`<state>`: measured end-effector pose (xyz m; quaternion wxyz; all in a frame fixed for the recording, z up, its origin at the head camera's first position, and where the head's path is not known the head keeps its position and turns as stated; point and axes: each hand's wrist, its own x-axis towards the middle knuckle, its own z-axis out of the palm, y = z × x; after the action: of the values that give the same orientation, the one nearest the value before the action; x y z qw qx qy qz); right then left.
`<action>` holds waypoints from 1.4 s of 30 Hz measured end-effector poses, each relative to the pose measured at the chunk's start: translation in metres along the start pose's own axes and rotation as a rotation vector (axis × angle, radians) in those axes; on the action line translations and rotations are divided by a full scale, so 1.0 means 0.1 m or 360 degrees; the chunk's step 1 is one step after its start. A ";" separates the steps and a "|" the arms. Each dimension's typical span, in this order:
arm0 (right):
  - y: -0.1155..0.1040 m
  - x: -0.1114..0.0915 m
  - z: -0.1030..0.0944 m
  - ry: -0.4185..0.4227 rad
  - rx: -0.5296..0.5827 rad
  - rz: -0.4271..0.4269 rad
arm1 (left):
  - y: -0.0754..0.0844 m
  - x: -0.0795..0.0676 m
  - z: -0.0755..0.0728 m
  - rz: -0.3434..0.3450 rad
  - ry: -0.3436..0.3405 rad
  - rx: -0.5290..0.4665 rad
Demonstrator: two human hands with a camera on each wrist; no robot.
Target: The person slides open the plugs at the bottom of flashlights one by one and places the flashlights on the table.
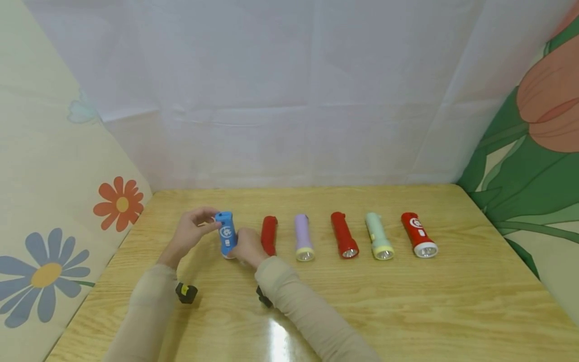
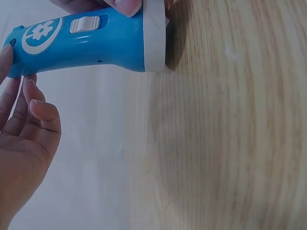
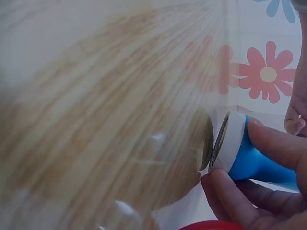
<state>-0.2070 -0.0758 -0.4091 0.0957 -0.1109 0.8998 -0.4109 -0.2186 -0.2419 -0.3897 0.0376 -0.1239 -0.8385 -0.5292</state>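
Observation:
A blue flashlight (image 1: 227,235) with a white head ring and a white flower emblem is held between both hands at the left of the table. My left hand (image 1: 192,232) pinches its tail end between thumb and fingers. Lower down, the right hand (image 1: 246,247) grips the body near the white ring, as the right wrist view shows. In the left wrist view the flashlight (image 2: 81,40) shows a white slide switch, and its ring is close to the wood; whether it touches is hard to tell. Just right of the right hand lies a red flashlight (image 1: 269,234).
Farther right in the row lie a purple flashlight (image 1: 302,234), another red one (image 1: 342,232), a mint-green one (image 1: 377,234) and a red-and-white one (image 1: 417,232). A white cloth (image 1: 289,100) hangs behind the wooden table (image 1: 407,311). Small black objects (image 1: 186,292) show beside the wrists.

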 end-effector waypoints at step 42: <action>0.00 0.09 0.02 -0.0029 -0.0258 -0.0073 | -0.04 -0.15 -0.05 0.0187 -0.0114 -0.0045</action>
<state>-0.2154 -0.0795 -0.4114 0.0853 -0.1427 0.9264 -0.3379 -0.2059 -0.2505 -0.3940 0.0368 -0.1924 -0.8231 -0.5331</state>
